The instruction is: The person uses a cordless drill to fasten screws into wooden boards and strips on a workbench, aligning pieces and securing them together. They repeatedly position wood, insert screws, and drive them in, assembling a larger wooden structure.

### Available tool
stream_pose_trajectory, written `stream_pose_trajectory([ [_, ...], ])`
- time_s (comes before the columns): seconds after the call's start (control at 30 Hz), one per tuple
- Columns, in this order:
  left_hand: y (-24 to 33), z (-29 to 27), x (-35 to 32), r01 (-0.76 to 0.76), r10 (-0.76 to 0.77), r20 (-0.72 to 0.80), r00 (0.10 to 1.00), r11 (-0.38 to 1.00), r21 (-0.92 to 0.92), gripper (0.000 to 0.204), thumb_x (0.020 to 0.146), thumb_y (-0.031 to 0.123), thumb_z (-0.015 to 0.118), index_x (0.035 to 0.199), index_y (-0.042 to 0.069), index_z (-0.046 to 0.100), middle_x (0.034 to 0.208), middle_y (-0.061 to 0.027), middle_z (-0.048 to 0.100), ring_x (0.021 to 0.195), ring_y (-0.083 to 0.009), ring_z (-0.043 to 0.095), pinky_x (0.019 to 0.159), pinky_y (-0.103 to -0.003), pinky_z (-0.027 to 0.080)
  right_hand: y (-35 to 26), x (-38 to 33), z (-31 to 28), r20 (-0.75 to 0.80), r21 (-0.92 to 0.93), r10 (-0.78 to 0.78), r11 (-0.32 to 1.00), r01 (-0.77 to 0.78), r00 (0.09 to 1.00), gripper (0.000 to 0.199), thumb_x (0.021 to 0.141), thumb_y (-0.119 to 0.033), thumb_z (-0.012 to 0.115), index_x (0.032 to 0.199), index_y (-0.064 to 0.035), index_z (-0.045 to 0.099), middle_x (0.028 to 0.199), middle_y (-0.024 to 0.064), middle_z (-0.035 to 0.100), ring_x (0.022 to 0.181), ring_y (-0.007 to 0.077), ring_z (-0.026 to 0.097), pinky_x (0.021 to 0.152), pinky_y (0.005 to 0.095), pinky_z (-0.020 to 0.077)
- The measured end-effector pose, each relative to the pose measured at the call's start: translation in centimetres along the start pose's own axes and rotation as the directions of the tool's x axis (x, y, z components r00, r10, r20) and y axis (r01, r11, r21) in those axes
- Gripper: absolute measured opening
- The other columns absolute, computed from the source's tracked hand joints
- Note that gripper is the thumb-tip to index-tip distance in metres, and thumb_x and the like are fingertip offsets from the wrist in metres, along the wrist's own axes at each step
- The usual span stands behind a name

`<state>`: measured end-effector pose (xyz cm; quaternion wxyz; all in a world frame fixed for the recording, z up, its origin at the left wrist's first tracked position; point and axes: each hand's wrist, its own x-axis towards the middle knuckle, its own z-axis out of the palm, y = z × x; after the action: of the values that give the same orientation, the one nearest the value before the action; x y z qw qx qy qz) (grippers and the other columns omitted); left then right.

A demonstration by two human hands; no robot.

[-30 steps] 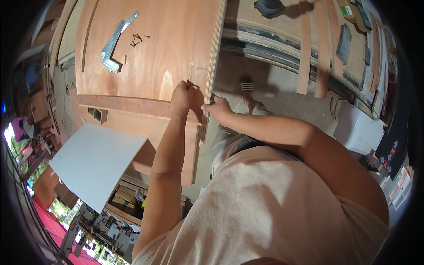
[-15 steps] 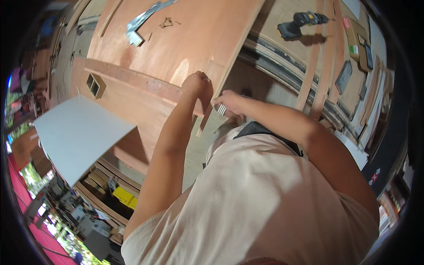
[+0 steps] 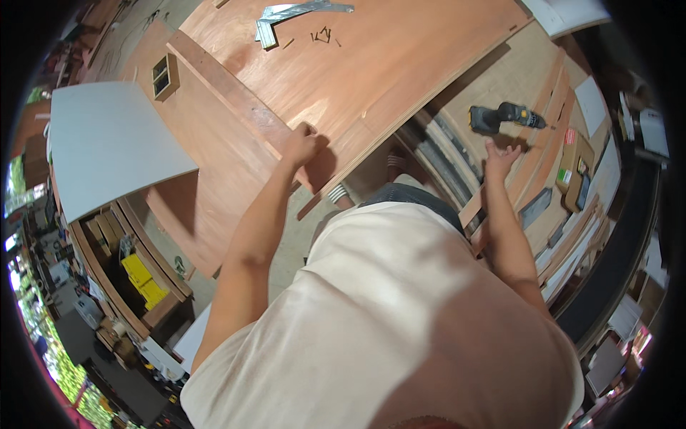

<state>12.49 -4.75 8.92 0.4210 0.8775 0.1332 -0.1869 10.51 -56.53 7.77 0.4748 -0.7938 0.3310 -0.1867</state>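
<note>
My left hand [image 3: 303,146] is closed, resting at the near end of a long wooden strip [image 3: 236,99] that lies along a big reddish plywood panel [image 3: 386,61]. Whatever its curled fingers hold, if anything, is hidden. Out to the right, my right hand [image 3: 502,159] is stretched forward with its fingers apart and nothing in them. Just beyond those fingertips a black and yellow cordless drill [image 3: 520,114] lies on its side, apart from the hand as far as I can see.
Screws [image 3: 323,35] and a silvery folded strip [image 3: 267,32] lie on the panel. A small divided wooden box [image 3: 165,77] sits at left, above a pale sheet [image 3: 118,146]. Wood strips [image 3: 550,139] and a cardboard box [image 3: 575,161] lie at right.
My right hand has left the panel's near edge and reached right toward the drill, its fingers now spread. My left hand stays closed at the strip's end. The view has turned.
</note>
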Motion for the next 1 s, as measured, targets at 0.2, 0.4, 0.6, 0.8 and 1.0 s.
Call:
stream_pose_trajectory([
  [0.2,-0.3,-1.4,-3.5,0.162,-0.189,-0.03,0.982,0.903,-0.397,0.024,0.086,-0.01,0.039,0.095,0.004,0.056,0.075,-0.0058,0.057,0.064,-0.0145,0.056,0.052,-0.028,0.044,-2.8,2.8,3.5,0.032,0.078,0.034,0.996,-0.037,0.999,0.103,0.077,-0.02,0.085,0.149,0.0031,0.016,0.142,0.0261,0.043,0.132,0.0365,0.044,0.113,0.0415,0.0342],
  [0.4,1.6,-0.9,-6.2,0.354,-0.383,-0.034,0.923,0.88,-0.316,0.026,0.086,-0.006,0.038,0.102,0.003,0.056,0.072,-0.0028,0.05,0.061,-0.013,0.05,0.052,-0.028,0.042,-5.2,5.3,5.7,0.011,0.2,0.136,0.97,-0.136,0.991,0.071,0.081,-0.01,0.08,0.137,0.0043,0.038,0.133,0.0182,0.055,0.121,0.0287,0.054,0.108,0.0379,0.0396],
  [0.6,5.3,-0.3,-6.2,0.229,-0.253,0.013,0.967,0.851,-0.472,0.02,0.088,-0.007,0.047,0.106,-0.002,0.056,0.076,-0.0057,0.055,0.069,-0.0157,0.055,0.064,-0.03,0.049,-3.3,7.3,4.9,0.13,0.225,0.16,0.956,-0.186,0.978,0.041,0.082,-0.003,0.073,0.12,0.0022,0.057,0.116,0.0144,0.064,0.109,0.0256,0.061,0.099,0.0385,0.0466],
  [0.8,1.7,1.5,-4.0,0.059,-0.072,-0.026,0.997,0.936,-0.347,0.016,0.084,-0.002,0.066,0.1,0.0,0.065,0.085,-0.0064,0.065,0.078,-0.0165,0.063,0.072,-0.031,0.052,-6.9,9.5,-2.1,0.561,0.39,-0.089,0.905,-0.168,0.823,0.054,0.076,0.01,0.058,0.128,-0.0013,0.048,0.106,0.0084,0.06,0.1,0.0214,0.06,0.098,0.0363,0.0469],
  [1.0,2.5,4.0,-0.8,-0.142,0.145,0.015,0.989,0.983,-0.116,0.008,0.078,0.001,0.072,0.084,0.005,0.073,0.087,-0.0085,0.07,0.082,-0.0231,0.066,0.077,-0.035,0.052,-20.9,10.1,-5.5,0.918,0.161,-0.167,0.986,0.046,0.359,0.052,0.065,-0.006,0.068,0.117,-0.0033,0.059,0.101,0.0063,0.063,0.094,0.0188,0.061,0.089,0.0353,0.0494],
])
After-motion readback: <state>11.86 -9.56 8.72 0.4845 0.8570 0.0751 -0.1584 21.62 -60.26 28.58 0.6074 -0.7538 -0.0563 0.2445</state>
